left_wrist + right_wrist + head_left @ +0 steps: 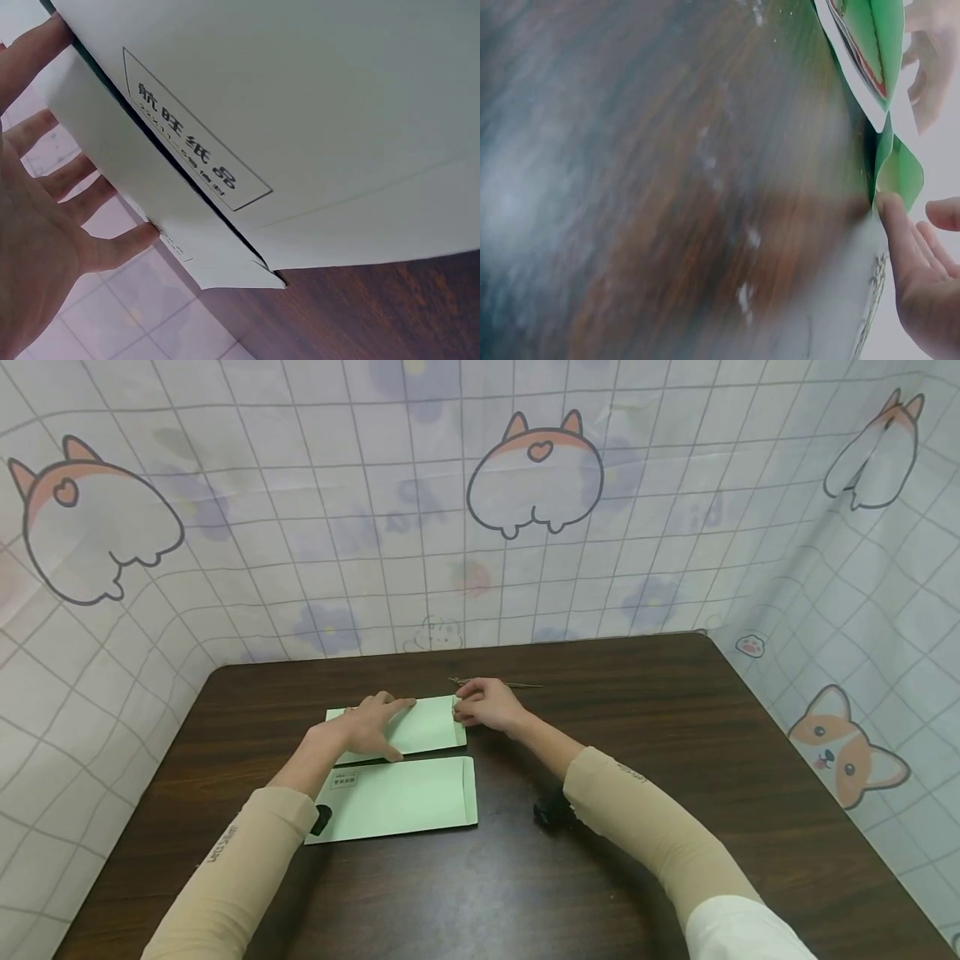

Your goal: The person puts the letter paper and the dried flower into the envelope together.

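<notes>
Two pale green envelopes lie one behind the other on the table. On the far envelope (431,724) my left hand (367,725) rests with its fingers spread, thumb near the front edge. My right hand (489,703) is at that envelope's right end; in the right wrist view its straight index finger (897,232) touches beside the gaping mouth (900,176), thumb apart. The near envelope (397,802) carries a boxed printed label (187,135). Its mouth also gapes in the right wrist view, showing something red-edged (866,64) inside.
A thin dried stem (521,685) lies behind the right hand. The dark wooden table (675,735) has a patterned cloth wall (360,552) behind it and at both sides. A black wrist device (551,810) hangs under the right forearm.
</notes>
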{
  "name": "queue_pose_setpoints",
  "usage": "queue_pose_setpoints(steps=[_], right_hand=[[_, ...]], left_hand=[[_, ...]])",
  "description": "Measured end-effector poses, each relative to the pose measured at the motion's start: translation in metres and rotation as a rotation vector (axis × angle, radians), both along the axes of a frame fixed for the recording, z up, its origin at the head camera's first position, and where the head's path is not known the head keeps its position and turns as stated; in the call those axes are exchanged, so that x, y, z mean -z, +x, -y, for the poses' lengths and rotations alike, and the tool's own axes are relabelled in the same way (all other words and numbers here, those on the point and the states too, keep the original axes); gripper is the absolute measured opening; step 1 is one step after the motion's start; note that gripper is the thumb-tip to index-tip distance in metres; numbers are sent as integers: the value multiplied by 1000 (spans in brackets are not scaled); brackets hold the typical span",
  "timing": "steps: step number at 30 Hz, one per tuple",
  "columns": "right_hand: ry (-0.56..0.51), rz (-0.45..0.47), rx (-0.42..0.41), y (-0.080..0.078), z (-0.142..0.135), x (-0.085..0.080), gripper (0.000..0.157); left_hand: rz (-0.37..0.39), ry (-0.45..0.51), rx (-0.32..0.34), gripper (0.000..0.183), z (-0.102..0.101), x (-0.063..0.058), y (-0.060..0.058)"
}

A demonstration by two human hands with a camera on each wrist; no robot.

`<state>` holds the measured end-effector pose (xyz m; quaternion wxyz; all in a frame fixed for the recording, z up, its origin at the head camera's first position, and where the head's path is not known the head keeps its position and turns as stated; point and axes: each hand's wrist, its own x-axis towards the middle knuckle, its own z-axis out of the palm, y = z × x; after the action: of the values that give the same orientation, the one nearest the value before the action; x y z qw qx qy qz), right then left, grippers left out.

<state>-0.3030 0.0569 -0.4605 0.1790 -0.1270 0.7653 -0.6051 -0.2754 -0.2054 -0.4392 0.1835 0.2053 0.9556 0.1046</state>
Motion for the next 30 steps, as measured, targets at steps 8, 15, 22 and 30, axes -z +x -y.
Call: queue_pose_setpoints(steps=[8, 15, 22, 30], right_hand=[[62, -33, -38, -2, -24, 2, 27], [88, -39, -1, -6, -53, 5, 26], [124, -56, 41, -9, -75, 2, 29], [242, -68, 104, -16, -92, -7, 31]], left_hand=[[-7, 17, 13, 100, 1, -1, 1], [9, 45, 5, 99, 2, -2, 3], [4, 44, 6, 99, 4, -1, 4], [-9, 46, 8, 98, 5, 0, 4]])
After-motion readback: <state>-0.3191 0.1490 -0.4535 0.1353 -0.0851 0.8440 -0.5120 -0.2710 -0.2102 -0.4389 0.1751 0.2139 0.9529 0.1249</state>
